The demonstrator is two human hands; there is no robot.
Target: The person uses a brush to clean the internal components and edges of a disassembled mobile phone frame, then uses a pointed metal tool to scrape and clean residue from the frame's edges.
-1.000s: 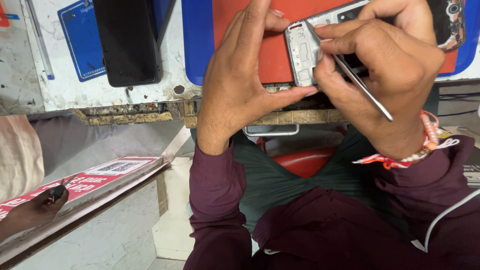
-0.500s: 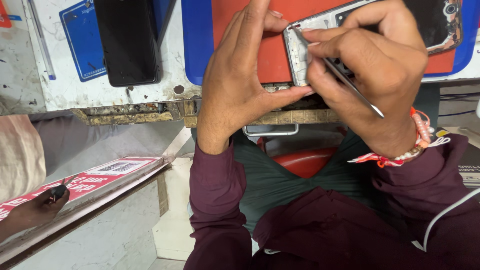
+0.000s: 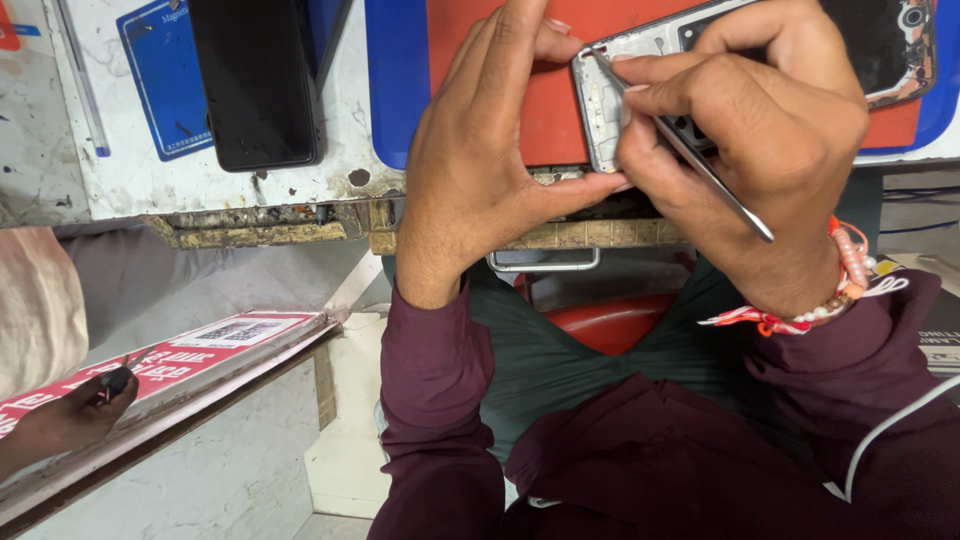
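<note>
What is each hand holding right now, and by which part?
The right hand pinches metal tweezers around their middle, tips at the opened phone frame. The left hand steadies that frame by its near corner and edge.

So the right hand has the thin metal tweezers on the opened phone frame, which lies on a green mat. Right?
Not quite: in the head view the right hand holds the thin metal tweezers on the opened phone frame, but the mat is orange-red, not green.
</note>
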